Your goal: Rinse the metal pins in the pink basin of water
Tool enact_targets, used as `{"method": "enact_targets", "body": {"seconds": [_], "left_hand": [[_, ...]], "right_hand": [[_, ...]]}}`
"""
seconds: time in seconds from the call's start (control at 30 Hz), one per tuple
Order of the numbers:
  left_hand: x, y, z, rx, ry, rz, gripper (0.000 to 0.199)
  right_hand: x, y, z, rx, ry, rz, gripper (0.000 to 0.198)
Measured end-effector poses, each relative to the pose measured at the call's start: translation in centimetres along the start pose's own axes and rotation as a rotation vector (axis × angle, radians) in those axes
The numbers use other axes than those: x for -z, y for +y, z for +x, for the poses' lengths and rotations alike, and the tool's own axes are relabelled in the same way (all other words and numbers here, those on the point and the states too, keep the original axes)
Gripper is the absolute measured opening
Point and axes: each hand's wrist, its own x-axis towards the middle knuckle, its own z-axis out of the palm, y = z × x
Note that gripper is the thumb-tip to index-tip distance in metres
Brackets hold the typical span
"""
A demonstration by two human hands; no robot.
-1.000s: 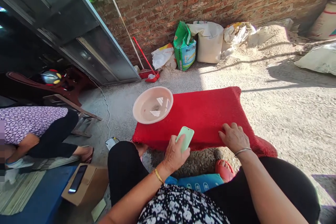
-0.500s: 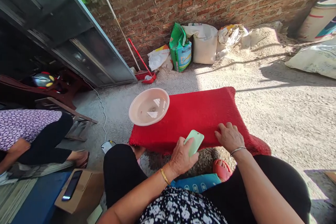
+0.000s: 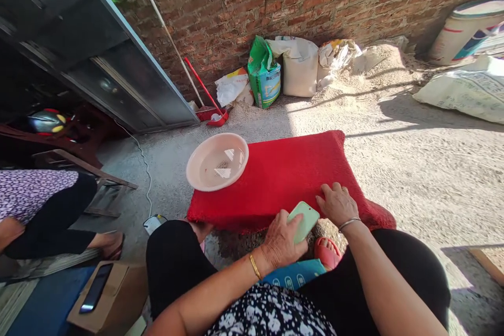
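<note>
My left hand (image 3: pixel 281 239) is closed around a pale green flat slab (image 3: pixel 304 220) with rounded corners and a small dark spot near one corner. The slab is tilted above the near edge of a bench covered in red cloth (image 3: pixel 291 168). On the cloth's near right part rests my right hand (image 3: pixel 337 203), its fingers slightly bent and apart, holding nothing. A pale pink basin (image 3: pixel 218 161) of water stands at the bench's left end. Something thin and brownish is visible in the basin, too unclear to name.
Sacks, including a green bag (image 3: pixel 263 73), line the brick wall (image 3: pixel 236 10) beside a red dustpan (image 3: pixel 218 118). To my left are another person's leg (image 3: pixel 74 241) and a cardboard box (image 3: pixel 126 294) bearing a black phone (image 3: pixel 95 287). A cord (image 3: pixel 146 168) crosses the floor.
The view has shifted slightly to the right. My left hand has carried the pale green slab rightward, closer to my right hand, which stays on the red cloth.
</note>
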Motion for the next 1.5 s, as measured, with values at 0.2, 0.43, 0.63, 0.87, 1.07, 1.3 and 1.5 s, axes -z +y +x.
{"method": "enact_targets", "body": {"seconds": [0.2, 0.43, 0.63, 0.87, 1.07, 1.3, 1.5], "left_hand": [[3.2, -5.1, 1.6, 0.291, 0.194, 0.098, 0.055], [1.9, -4.5, 2.4, 0.317, 0.140, 0.236, 0.059], [0.1, 0.4, 1.2, -0.045, 0.039, 0.102, 0.060], [3.4, -8.3, 3.5, 0.420, 0.282, 0.225, 0.054], [1.1, -4.1, 2.6, 0.203, 0.128, 0.234, 0.058], [2.3, -4.6, 3.4, 0.189, 0.157, 0.096, 0.053], [3.2, -7.9, 5.0, 0.431, 0.198, 0.219, 0.056]], "right_hand": [[0.0, 0.0, 0.0, 0.004, 0.000, 0.020, 0.029], [0.0, 0.0, 0.0, 0.001, 0.015, 0.026, 0.029], [0.1, 0.0, 0.0, 0.006, 0.010, 0.026, 0.028], [0.0, 0.0, 0.1, 0.004, 0.003, 0.034, 0.028], [-0.3, 0.3, 0.2, 0.003, 0.008, 0.029, 0.029], [-0.3, 0.4, 0.1, 0.004, 0.016, 0.020, 0.029], [-0.3, 0.2, 0.2, 0.007, 0.018, 0.033, 0.029]]}}
